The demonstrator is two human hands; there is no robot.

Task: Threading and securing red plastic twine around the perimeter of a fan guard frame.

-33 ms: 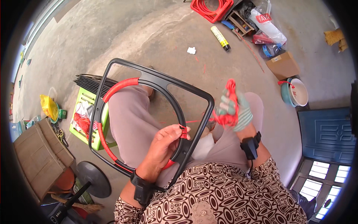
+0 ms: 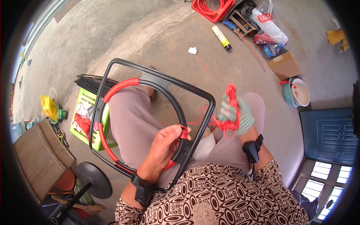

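Black plastic frame (image 2: 157, 80) lies across the person's lap; the left hand (image 2: 165, 144) pinches red cord (image 2: 183, 132) against its inner ring; beside the frame the gloved right hand (image 2: 236, 112) closes round a cord bundle (image 2: 229, 108); left of the frame a green crate (image 2: 87, 120) holds red cord, partly hidden; beyond the frame a red crate (image 2: 212, 8), cut off, holds coiled hose.

left hand (image 2: 165, 144): palm and fingertips hidden behind its own back where it grips the black frame (image 2: 157, 80) | frame's lower bar hidden under the wrist and patterned shirt (image 2: 225, 195) | right hand (image 2: 234, 114): fingers mostly wrapped in red cord (image 2: 228, 108), grip unclear | green crate (image 2: 84, 120): contents possibly cord, too small to tell
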